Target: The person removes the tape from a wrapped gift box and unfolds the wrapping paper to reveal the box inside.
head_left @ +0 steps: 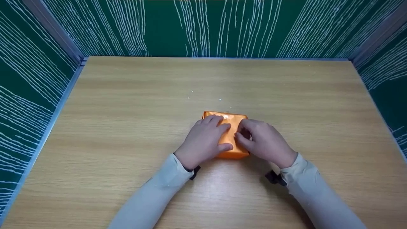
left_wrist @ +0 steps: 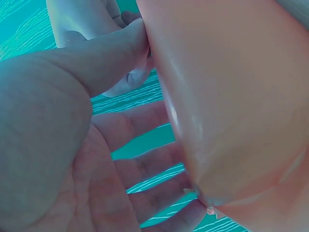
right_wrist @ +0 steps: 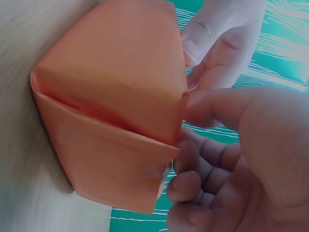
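An orange paper-wrapped package (head_left: 230, 140) lies on the wooden table in front of me. My left hand (head_left: 203, 138) rests over its left part, fingers spread and thumb on top. My right hand (head_left: 265, 140) is at the right edge, thumb and curled fingers holding the paper there. From the right wrist, the orange package (right_wrist: 111, 77) shows a folded end with a flap crease, and my right hand (right_wrist: 260, 145) has its thumb against the upper corner. In the left wrist view, my left hand (left_wrist: 63, 125) lies along the package's side (left_wrist: 231, 96).
The wooden table (head_left: 127, 105) extends around the package. Several tiny white bits (head_left: 220, 99) lie beyond it. Green panels with white streaks (head_left: 162, 31) stand at the back and both sides, with bluish edging along the table's borders.
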A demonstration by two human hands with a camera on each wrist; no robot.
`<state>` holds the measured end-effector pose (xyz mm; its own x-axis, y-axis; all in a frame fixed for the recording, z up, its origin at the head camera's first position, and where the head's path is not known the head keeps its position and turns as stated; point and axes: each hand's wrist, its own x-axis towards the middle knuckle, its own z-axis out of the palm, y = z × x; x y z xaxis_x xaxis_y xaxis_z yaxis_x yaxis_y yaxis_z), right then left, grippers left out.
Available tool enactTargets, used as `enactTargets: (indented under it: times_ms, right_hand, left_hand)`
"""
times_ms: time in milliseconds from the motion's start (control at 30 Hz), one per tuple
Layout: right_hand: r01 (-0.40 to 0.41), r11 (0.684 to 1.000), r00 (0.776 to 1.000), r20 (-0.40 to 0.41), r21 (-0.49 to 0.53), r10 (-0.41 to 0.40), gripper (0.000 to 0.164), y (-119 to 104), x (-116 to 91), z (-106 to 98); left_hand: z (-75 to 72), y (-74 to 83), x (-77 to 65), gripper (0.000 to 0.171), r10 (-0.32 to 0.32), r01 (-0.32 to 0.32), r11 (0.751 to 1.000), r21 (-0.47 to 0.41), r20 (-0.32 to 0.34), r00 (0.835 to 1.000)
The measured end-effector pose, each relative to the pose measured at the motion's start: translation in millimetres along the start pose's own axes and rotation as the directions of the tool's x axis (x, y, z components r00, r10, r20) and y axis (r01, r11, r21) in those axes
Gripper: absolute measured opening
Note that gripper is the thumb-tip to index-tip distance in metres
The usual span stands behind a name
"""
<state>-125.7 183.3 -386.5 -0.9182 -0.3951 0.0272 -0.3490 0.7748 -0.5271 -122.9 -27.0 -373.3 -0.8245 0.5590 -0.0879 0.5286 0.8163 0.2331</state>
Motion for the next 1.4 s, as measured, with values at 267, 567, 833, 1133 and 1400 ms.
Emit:
enactTargets:
  times_ms: [267,567,833,1133,1400]
  right_hand:
    - [0.018,1.0,0.999,-0.051,0.011,-0.017,0.016,0.8,-0.1,2.1]
    - [-0.019,1.0,1.0,-0.022,0.025,0.019,0.005,-1.2,0.7,1.9]
    - [0.04,0.998,0.996,-0.077,-0.052,-0.044,0.009,-0.2,-1.1,-0.5]
    - [0.037,0.997,0.996,-0.084,-0.072,-0.043,0.004,1.9,-2.4,-8.7]
    - [0.013,0.999,0.998,-0.06,-0.036,-0.015,0.005,1.6,-3.4,-11.8]
  left_hand:
    - [0.3,0.9,0.2,0.064,-0.004,0.004,1.0,0.0,-0.005,1.0]
    - [0.9,1.0,0.0,0.065,-0.01,0.01,1.0,-0.007,-0.006,1.0]
    - [0.5,0.6,-0.4,0.065,0.0,0.0,1.0,-0.003,-0.018,1.0]
    - [-1.0,-0.3,-1.2,0.063,0.015,-0.015,1.0,-0.001,-0.04,0.999]
    - [0.4,0.0,-0.2,0.063,0.014,-0.014,1.0,-0.021,-0.035,0.999]
